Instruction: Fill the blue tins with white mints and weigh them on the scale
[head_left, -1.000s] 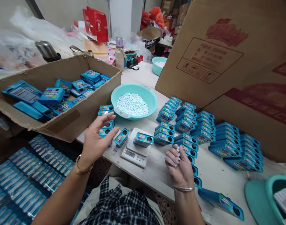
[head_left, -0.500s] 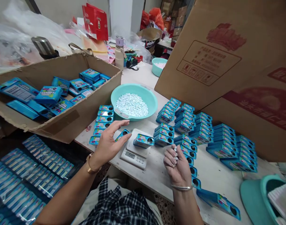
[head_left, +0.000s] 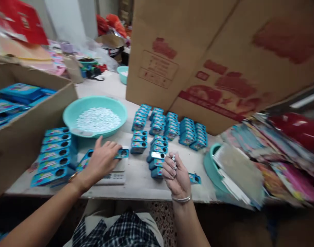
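My left hand (head_left: pixel 105 158) is over the kitchen scale (head_left: pixel 116 177), its fingers closed on a blue candy tin (head_left: pixel 123 153) with a dark round hole in its top. The hand hides most of that tin. Another blue tin (head_left: pixel 85 161) leans beside my wrist. My right hand (head_left: pixel 176 175), palm up, is curled around a few small white candies (head_left: pixel 173 161) near the front of a row of tins (head_left: pixel 157 155). Behind my left hand, a turquoise basin (head_left: pixel 69 116) holds a heap of the same white candies (head_left: pixel 98 119).
More blue tins (head_left: pixel 55 151) stand in a row at left, beside a cardboard box (head_left: pixel 44 106) of tins. Several rows of tins (head_left: pixel 169 125) stand before a tall carton (head_left: pixel 152 20). At right are a turquoise container (head_left: pixel 210 168) and stacked plastic packaging (head_left: pixel 280 164).
My view has swung to the right. The left hand has come down from open beside the scale onto the tin there. My right hand still holds the candies.
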Action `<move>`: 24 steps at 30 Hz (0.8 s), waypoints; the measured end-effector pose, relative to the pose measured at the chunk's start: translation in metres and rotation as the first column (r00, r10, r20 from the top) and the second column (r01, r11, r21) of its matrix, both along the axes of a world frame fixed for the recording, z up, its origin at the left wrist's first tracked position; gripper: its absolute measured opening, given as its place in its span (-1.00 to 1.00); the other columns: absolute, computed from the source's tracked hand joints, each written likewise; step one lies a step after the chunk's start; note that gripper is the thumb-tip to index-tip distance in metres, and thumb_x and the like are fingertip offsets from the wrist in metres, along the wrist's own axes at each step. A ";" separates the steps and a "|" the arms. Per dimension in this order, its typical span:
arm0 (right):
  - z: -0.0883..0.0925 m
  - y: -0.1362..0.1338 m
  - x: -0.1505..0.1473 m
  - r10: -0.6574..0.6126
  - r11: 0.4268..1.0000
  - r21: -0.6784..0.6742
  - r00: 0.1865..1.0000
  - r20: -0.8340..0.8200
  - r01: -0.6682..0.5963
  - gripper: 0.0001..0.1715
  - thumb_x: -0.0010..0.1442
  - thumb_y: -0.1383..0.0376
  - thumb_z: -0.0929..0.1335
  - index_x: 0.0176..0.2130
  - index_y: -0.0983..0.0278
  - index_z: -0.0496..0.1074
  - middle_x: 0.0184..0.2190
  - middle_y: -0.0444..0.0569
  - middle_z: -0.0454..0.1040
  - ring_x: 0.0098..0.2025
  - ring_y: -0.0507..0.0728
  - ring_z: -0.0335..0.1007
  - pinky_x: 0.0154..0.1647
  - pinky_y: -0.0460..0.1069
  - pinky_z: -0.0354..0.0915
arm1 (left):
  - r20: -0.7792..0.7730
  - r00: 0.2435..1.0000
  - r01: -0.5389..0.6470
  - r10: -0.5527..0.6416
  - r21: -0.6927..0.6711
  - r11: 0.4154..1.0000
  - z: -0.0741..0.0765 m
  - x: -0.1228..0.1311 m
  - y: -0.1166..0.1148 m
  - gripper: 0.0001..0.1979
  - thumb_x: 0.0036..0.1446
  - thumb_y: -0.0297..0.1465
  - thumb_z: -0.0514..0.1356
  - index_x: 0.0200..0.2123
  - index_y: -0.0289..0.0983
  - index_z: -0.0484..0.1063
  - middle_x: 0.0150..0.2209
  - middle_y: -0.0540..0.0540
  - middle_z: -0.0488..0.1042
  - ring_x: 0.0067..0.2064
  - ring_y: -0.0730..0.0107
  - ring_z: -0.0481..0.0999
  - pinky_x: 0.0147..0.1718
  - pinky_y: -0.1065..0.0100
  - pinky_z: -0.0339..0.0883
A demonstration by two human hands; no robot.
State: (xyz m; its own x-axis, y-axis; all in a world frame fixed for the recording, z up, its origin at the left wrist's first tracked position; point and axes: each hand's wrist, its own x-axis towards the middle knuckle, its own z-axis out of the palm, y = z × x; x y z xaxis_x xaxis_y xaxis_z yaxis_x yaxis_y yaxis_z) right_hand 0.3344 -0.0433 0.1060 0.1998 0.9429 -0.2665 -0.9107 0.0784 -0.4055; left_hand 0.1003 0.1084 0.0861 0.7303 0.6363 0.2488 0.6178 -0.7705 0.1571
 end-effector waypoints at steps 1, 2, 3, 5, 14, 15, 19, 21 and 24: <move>0.006 -0.017 0.018 -0.083 0.996 0.025 0.996 0.034 0.083 -0.86 0.30 0.26 0.30 -0.31 0.26 0.29 -0.61 -0.31 0.10 -0.69 -0.13 -0.04 -0.75 -0.24 -0.06 | 0.046 0.999 0.020 -0.021 0.017 1.000 0.008 0.004 -0.007 -0.74 0.06 -0.41 0.19 -0.13 -0.21 0.43 -0.20 -0.15 0.51 -0.08 0.01 0.47 0.20 -0.25 -0.15; 0.011 -0.036 0.037 -0.177 0.983 0.050 0.982 0.069 0.174 -0.87 0.30 0.28 0.30 -0.31 0.26 0.29 -0.60 -0.31 0.10 -0.69 -0.13 -0.03 -0.75 -0.24 -0.04 | 0.099 0.993 0.056 -0.058 0.021 0.998 0.017 0.010 -0.017 -0.72 0.07 -0.39 0.19 -0.10 -0.19 0.42 -0.18 -0.13 0.52 -0.07 0.02 0.47 0.21 -0.24 -0.16; 0.015 -0.057 0.055 -0.275 0.960 0.076 0.956 0.099 0.268 -0.90 0.29 0.30 0.30 -0.30 0.26 0.29 -0.60 -0.31 0.12 -0.68 -0.13 -0.02 -0.74 -0.24 -0.03 | 0.154 0.982 0.110 -0.111 0.014 0.994 0.027 0.017 -0.030 -0.71 0.07 -0.37 0.20 -0.08 -0.16 0.41 -0.15 -0.12 0.52 -0.06 0.04 0.47 0.23 -0.23 -0.19; 0.017 -0.099 0.086 -0.443 0.896 0.113 0.885 0.141 0.430 -0.92 0.27 0.35 0.31 -0.30 0.26 0.29 -0.59 -0.31 0.13 -0.68 -0.12 0.00 -0.72 -0.23 0.01 | 0.236 0.941 0.256 -0.243 -0.024 0.966 0.044 0.040 -0.064 -0.71 0.10 -0.38 0.19 -0.07 -0.13 0.39 -0.12 -0.08 0.52 -0.04 0.12 0.46 0.26 -0.19 -0.23; -0.065 -0.197 0.117 -0.561 0.809 -0.085 0.807 0.186 0.582 -0.82 0.13 0.32 0.43 -0.34 0.25 0.31 -0.63 -0.32 0.11 -0.72 -0.13 -0.05 -0.76 -0.23 -0.01 | 0.141 0.811 0.583 -0.568 -0.103 0.806 -0.021 0.214 -0.173 -0.80 0.12 -0.46 0.13 -0.15 -0.29 0.37 -0.12 -0.19 0.46 0.13 0.08 0.34 0.29 -0.20 -0.26; -0.076 -0.201 0.115 -0.557 0.808 -0.110 0.811 0.179 0.579 -0.82 0.13 0.32 0.43 -0.34 0.24 0.31 -0.63 -0.32 0.11 -0.72 -0.14 -0.07 -0.76 -0.23 -0.02 | 0.113 0.810 0.585 -0.576 -0.074 0.808 -0.033 0.228 -0.177 -0.79 0.14 -0.47 0.11 -0.13 -0.31 0.38 -0.03 -0.24 0.43 0.23 0.01 0.24 0.28 -0.21 -0.24; -0.105 -0.210 0.108 -0.535 0.815 -0.149 0.825 0.179 0.561 -0.79 0.12 0.28 0.44 -0.37 0.21 0.30 -0.65 -0.33 0.07 -0.73 -0.13 -0.15 -0.77 -0.24 -0.06 | 0.039 0.799 0.599 -0.600 0.024 0.800 -0.065 0.262 -0.182 -0.74 0.21 -0.46 0.03 -0.08 -0.42 0.37 0.24 -0.42 0.20 0.34 -0.16 0.05 0.25 -0.19 -0.12; -0.112 -0.211 0.108 -0.522 0.821 -0.153 0.832 0.189 0.550 -0.78 0.10 0.27 0.45 -0.38 0.20 0.30 -0.65 -0.33 0.06 -0.73 -0.13 -0.16 -0.76 -0.24 -0.05 | 0.027 0.799 0.601 -0.601 0.033 0.799 -0.072 0.273 -0.180 -0.72 0.23 -0.47 0.01 -0.04 -0.45 0.35 0.22 -0.46 0.22 0.29 -0.12 0.18 0.23 -0.10 -0.01; -0.114 -0.207 0.110 -0.527 0.820 -0.161 0.834 0.163 0.549 -0.80 0.10 0.29 0.45 -0.38 0.21 0.32 -0.64 -0.31 0.07 -0.73 -0.13 -0.14 -0.76 -0.23 -0.01 | 0.021 0.810 0.586 -0.587 0.034 0.810 -0.074 0.287 -0.171 -0.71 0.27 -0.51 -0.07 -0.04 -0.47 0.34 0.14 -0.45 0.32 0.23 -0.04 0.29 0.18 0.01 0.11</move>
State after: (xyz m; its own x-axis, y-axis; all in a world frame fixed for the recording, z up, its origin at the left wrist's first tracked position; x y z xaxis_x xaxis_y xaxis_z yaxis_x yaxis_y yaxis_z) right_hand 0.4446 -0.2502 -0.0084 0.6975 0.6082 -0.3789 -0.6970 0.4532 -0.5557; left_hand 0.3870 -0.0631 0.0116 0.9547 0.0831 0.2857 0.0429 -0.9886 0.1441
